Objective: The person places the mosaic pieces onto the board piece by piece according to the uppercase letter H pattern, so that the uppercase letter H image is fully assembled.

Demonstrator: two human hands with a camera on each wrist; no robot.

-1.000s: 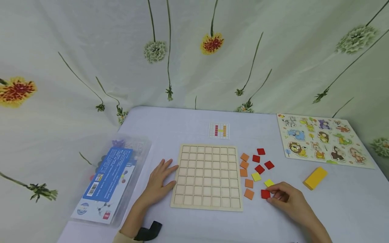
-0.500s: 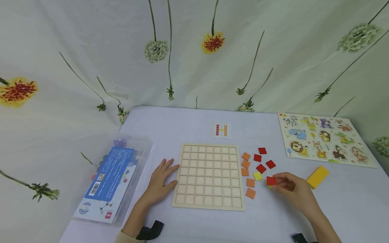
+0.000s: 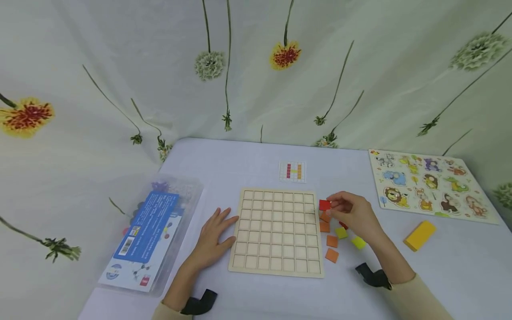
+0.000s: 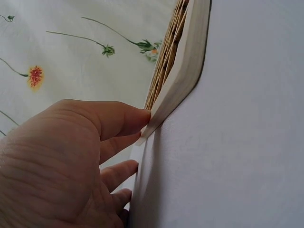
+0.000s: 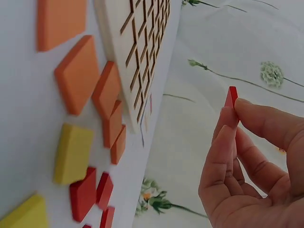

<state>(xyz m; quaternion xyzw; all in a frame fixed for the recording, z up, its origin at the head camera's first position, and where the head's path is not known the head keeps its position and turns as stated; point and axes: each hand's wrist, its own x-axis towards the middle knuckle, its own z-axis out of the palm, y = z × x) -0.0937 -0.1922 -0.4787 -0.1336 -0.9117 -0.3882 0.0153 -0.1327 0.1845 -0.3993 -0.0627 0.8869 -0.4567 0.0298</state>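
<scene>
A square wooden grid board (image 3: 278, 232) lies flat on the table, its cells bare. My left hand (image 3: 212, 235) rests at the board's left edge with fingers spread; in the left wrist view the thumb touches the board's side. Between thumb and fingertips my right hand (image 3: 356, 215) pinches a red square tile (image 5: 231, 97), held up off the table near the board's upper right side. Below it lie several orange tiles (image 3: 332, 241) in a column beside the board, two yellow tiles (image 3: 358, 242), and red tiles (image 5: 83, 194), partly hidden by the hand in the head view.
A small pattern card (image 3: 292, 172) with red, yellow and orange squares lies behind the board. An animal puzzle board (image 3: 432, 184) and a yellow block (image 3: 419, 235) are at right. A clear plastic case (image 3: 144, 240) with a blue label stands at left.
My right hand has lifted the red tile off the table and carried it away from me and leftward, toward the board's right edge. The left hand stays at the board's left edge.
</scene>
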